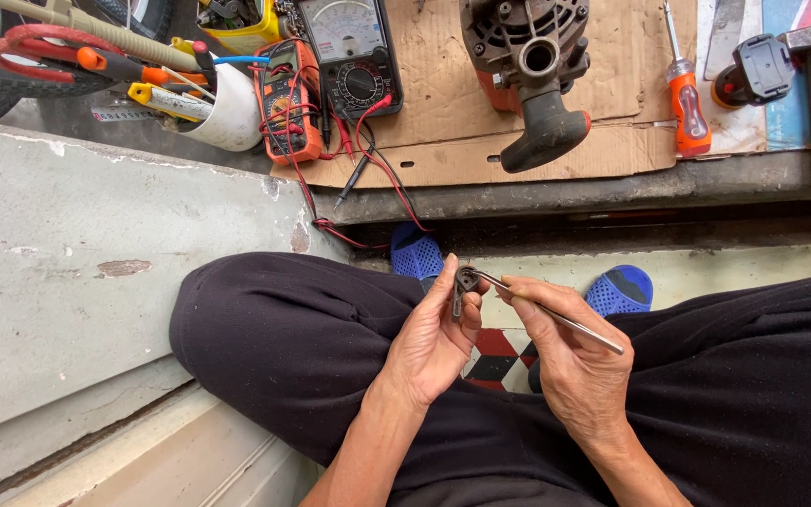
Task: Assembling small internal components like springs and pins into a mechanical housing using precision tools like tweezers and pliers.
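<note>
Seated above blue sandals, a person pinches a small dark metal part (465, 280) between the fingers of the left hand (429, 343), while the right hand (570, 361) grips a thin metal rod (556, 314) whose tip meets the part. The work appears to be at the probing or cleaning stage; the next move likely calls for a steady, fine push. At twelve o'clock lie an analog multimeter (349, 47), an orange-handled screwdriver (687, 103) and a motor housing (527, 66) on cardboard (443, 113).
</note>
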